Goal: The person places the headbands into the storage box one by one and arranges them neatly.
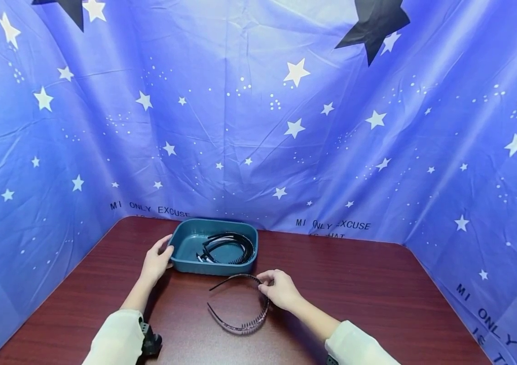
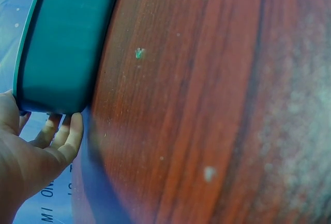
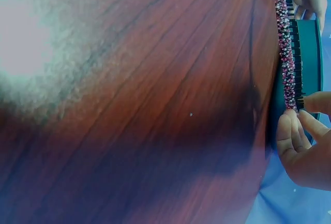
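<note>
A thin, toothed headband [image 1: 240, 327] is pinched at its side by the fingers and thumb of my right hand [image 1: 281, 290], above the table in front of the bin. In the right wrist view the headband [image 3: 286, 48] shows a pink, white and dark speckled outer face and a row of black teeth. My left hand [image 1: 156, 259] grips the left end of a teal rectangular bin [image 1: 185, 267]. Its thumb is at the rim and its fingers [image 2: 75, 131] lie along the end wall. Several dark headbands [image 1: 228, 248] lie together in the bin's right half.
The bin stands near the back edge of the dark red wood-grain table [image 1: 354, 294]. A blue cloth [image 1: 240, 126] with white stars hangs behind and at both sides. A black device [image 1: 151, 340] is worn on the left wrist.
</note>
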Motion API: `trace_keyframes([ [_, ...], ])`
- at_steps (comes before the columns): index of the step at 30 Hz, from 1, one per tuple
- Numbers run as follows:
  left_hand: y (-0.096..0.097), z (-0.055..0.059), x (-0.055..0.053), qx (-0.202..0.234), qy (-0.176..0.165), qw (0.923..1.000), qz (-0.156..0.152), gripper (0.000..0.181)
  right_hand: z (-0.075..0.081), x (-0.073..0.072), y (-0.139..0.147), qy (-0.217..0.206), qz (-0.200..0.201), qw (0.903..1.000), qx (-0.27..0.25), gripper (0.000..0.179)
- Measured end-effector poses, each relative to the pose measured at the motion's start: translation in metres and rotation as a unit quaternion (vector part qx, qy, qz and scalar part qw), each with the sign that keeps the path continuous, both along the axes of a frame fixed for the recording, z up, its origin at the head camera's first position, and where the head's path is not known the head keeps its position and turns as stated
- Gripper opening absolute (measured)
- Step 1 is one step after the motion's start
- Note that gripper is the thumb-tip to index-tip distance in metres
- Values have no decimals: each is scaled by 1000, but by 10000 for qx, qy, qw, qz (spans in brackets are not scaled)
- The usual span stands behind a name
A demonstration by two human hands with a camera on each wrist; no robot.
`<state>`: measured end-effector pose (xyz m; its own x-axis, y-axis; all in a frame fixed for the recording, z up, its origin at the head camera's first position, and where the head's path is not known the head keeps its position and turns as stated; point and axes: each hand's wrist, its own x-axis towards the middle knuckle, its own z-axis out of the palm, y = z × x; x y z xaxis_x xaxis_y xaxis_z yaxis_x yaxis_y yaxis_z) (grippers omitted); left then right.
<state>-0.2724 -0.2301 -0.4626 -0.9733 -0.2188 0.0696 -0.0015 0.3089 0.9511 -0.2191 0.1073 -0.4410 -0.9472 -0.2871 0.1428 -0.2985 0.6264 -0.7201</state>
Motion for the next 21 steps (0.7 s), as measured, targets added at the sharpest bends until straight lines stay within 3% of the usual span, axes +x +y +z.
trace_keyframes([
  [21,-1,-1,-1,27,15,10000,-26,46,6,-4,18,73,-176,9998,-10,18],
])
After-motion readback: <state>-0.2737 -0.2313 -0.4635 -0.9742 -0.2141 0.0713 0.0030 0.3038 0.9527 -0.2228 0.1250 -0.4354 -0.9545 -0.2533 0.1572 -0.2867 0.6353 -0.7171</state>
